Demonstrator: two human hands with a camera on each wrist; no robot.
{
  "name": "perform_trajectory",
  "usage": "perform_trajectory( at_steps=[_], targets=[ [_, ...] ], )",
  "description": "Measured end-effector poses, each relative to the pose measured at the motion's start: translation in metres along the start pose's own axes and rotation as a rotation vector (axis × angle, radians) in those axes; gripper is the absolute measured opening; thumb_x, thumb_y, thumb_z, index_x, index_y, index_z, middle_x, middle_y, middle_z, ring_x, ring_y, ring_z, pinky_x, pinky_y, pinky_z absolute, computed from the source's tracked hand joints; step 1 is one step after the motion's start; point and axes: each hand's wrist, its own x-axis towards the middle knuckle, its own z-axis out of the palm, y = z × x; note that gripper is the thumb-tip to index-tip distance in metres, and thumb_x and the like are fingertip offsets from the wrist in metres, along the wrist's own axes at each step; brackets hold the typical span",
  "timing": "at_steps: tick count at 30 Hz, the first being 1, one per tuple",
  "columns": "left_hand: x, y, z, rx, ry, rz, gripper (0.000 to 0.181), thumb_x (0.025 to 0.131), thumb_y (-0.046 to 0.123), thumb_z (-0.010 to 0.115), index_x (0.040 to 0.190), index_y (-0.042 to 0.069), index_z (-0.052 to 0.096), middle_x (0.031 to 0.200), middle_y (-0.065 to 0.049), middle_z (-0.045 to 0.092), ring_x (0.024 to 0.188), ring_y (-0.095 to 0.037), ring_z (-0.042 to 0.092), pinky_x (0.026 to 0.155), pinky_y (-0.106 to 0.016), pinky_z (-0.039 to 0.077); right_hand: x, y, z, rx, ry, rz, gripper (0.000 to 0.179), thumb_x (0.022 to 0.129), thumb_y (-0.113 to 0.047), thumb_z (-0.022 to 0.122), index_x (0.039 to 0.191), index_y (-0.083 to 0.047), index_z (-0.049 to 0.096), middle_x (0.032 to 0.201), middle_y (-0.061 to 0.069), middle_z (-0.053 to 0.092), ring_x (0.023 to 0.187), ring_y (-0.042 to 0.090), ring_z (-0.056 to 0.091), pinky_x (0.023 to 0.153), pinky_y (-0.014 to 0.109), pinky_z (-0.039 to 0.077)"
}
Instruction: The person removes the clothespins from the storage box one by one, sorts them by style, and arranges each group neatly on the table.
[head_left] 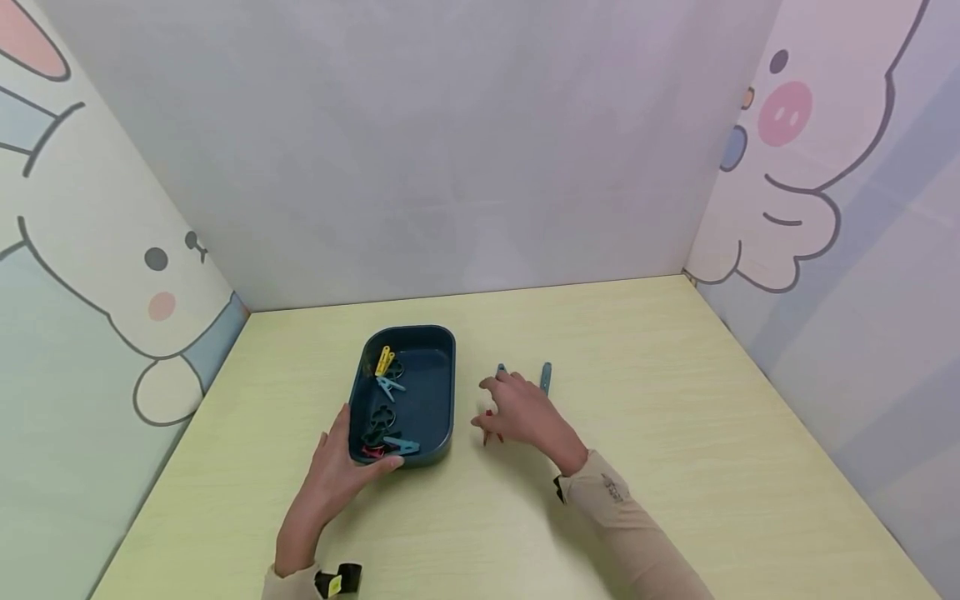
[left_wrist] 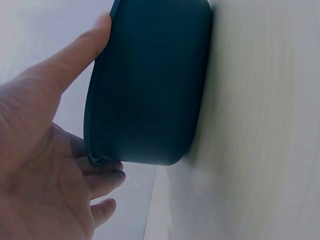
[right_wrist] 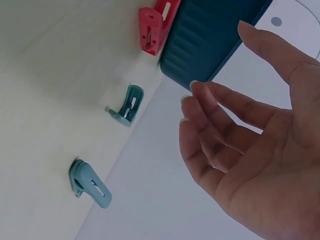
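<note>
A dark blue plastic tray (head_left: 433,398) stands on the table, with my left hand (head_left: 335,473) holding its near left corner. The left wrist view shows the thumb (left_wrist: 82,52) along the rim and the fingers around the corner. My right hand (head_left: 525,415) hovers right of the tray, fingers spread and loosely bent, holding nothing. Beneath it lies a red clothespin (right_wrist: 151,31), partly covered in the head view. A dark green clothespin (right_wrist: 132,104) and a grey-blue clothespin (right_wrist: 91,184) lie farther back on the table.
Inside the tray are yellow (head_left: 383,362), light blue (head_left: 389,387), dark green (head_left: 382,417) and red (head_left: 372,451) clothespins, with another blue one (head_left: 402,446) at the near end. The table (head_left: 712,433) is enclosed by a plain back wall (head_left: 465,158) and cartoon-printed side walls.
</note>
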Motion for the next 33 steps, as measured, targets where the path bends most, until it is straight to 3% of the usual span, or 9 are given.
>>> perform_trajectory(
  at_steps=[11,17,23,33],
  targets=[
    [0.003,0.000,0.001,0.001,0.014,0.003,0.127,0.082,0.052,0.084,0.163,-0.003,0.003,0.168,-0.030,0.008,0.152,-0.052,0.008,0.121,-0.067,0.000,0.017,-0.028,-0.008,0.061,0.011,-0.133,0.055,0.095,-0.037,0.077,0.137,-0.003,0.064,0.116,0.009,0.064,0.103,0.023,0.062,0.086,0.037,0.056],
    [0.003,0.001,0.000,0.008,0.010,0.002,0.126,0.084,0.052,0.083,0.164,-0.002,0.002,0.168,-0.029,0.008,0.153,-0.049,0.008,0.122,-0.064,-0.001,0.026,-0.039,-0.001,0.060,0.003,-0.201,0.054,0.097,-0.038,0.075,0.138,-0.005,0.064,0.123,0.010,0.063,0.108,0.024,0.062,0.090,0.037,0.056],
    [0.001,0.001,0.000,0.010,0.018,0.012,0.126,0.083,0.051,0.084,0.162,-0.006,0.003,0.167,-0.032,0.009,0.152,-0.052,0.010,0.122,-0.066,0.000,0.037,-0.049,0.009,0.030,-0.017,-0.262,0.054,0.098,-0.039,0.074,0.138,-0.005,0.065,0.121,0.009,0.063,0.100,0.020,0.060,0.085,0.032,0.054],
    [0.000,0.001,0.000,0.026,0.018,0.021,0.125,0.085,0.050,0.083,0.162,-0.007,0.004,0.167,-0.032,0.010,0.152,-0.052,0.012,0.122,-0.065,0.001,0.052,-0.064,0.024,-0.018,-0.039,-0.283,0.053,0.097,-0.041,0.075,0.138,-0.008,0.065,0.123,0.005,0.064,0.103,0.017,0.059,0.086,0.029,0.054]
  ],
)
